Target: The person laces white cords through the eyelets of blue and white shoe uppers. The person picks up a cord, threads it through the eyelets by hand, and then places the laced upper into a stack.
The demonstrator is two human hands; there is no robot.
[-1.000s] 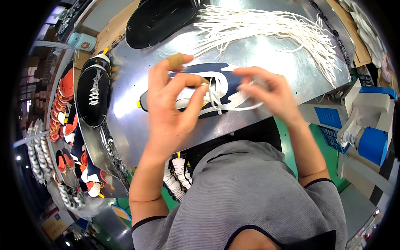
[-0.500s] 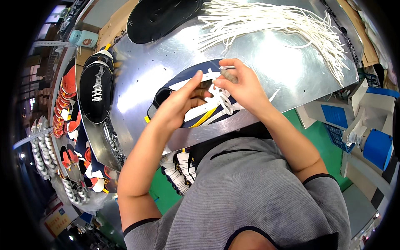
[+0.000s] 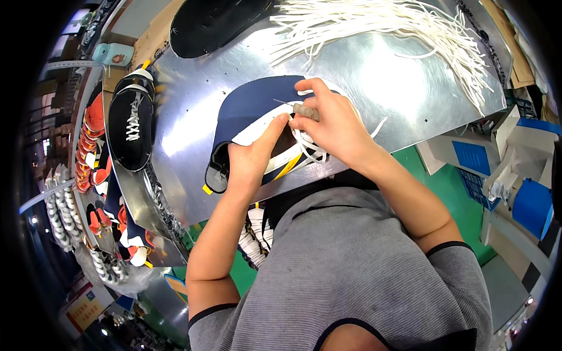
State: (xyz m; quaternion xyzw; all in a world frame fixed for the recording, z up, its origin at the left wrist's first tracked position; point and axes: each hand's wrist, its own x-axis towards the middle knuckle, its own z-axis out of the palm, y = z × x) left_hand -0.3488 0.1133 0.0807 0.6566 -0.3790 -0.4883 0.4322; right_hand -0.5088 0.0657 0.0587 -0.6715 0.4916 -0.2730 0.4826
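Note:
A navy and white shoe upper (image 3: 246, 111) with yellow trim lies on the shiny metal table (image 3: 374, 76), near its front edge. My left hand (image 3: 253, 157) presses on the upper's middle, fingers pinching at its lacing area. My right hand (image 3: 331, 126) rests on the right side of the upper and grips a white lace (image 3: 307, 149) that loops through it; one fingertip wears a brown wrap. A loose lace end (image 3: 380, 126) trails out to the right of that hand.
A big heap of white laces (image 3: 398, 29) covers the table's far right. A black shoe piece (image 3: 216, 23) lies at the far edge. A black laced shoe (image 3: 132, 126) sits on the left shelf, with orange and navy shoes (image 3: 93, 152) below. Blue and white boxes (image 3: 521, 193) stand right.
The shoe upper came down from in front of me onto the table and turned. Both hands moved closer together over its lacing area.

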